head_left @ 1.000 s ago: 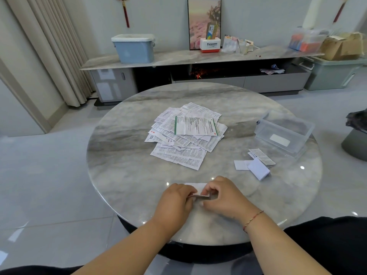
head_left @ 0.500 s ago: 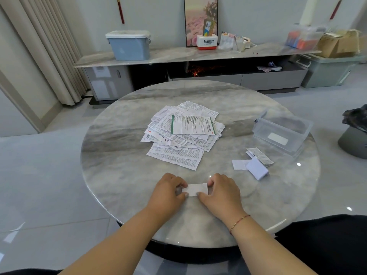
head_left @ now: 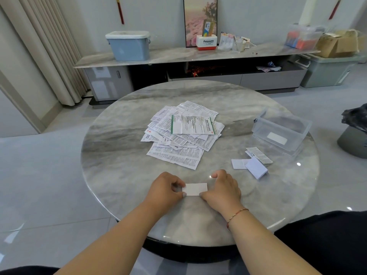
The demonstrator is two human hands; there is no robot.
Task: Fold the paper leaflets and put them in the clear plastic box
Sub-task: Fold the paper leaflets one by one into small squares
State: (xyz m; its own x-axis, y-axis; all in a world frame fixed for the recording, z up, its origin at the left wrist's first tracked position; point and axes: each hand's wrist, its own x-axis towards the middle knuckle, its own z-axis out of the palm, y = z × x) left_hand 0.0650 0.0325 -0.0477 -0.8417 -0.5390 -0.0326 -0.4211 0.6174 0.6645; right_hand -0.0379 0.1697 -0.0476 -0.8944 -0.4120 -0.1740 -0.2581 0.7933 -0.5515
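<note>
Folded leaflet [head_left: 194, 189]: small white rectangle, flat on the round marble table [head_left: 119, 175], at the near edge, centred between both hands.

Left hand [head_left: 165, 189]: at the left end of the folded leaflet; fingers curled, thumb and fingertips pinching that end against the tabletop.

Right hand [head_left: 224, 188]: at the right end of the folded leaflet; fingers bent downward, thumb tip touching the near right corner, fingertips hidden behind the knuckles. Pinching or only pressing: cannot tell. Red string bracelet [head_left: 237, 214] on the wrist.

Unfolded leaflets [head_left: 182, 133]: loose overlapping pile of printed sheets at the table centre, far of the hands. Topmost sheet with a green border.

Finished folded leaflets [head_left: 253, 162]: small group lying on the table to the right of the hands, near side of the box, outside it. One printed face up, the others blank white.

Clear plastic box [head_left: 282, 129]: open-topped, at the right side of the table, far of the finished group. White label visible on its near wall. Contents: cannot tell.

Background: low cabinet [head_left: 178, 54] along the far wall, with a blue lidded bin [head_left: 129, 45] at its left end. Curtain [head_left: 45, 52] at far left.
</note>
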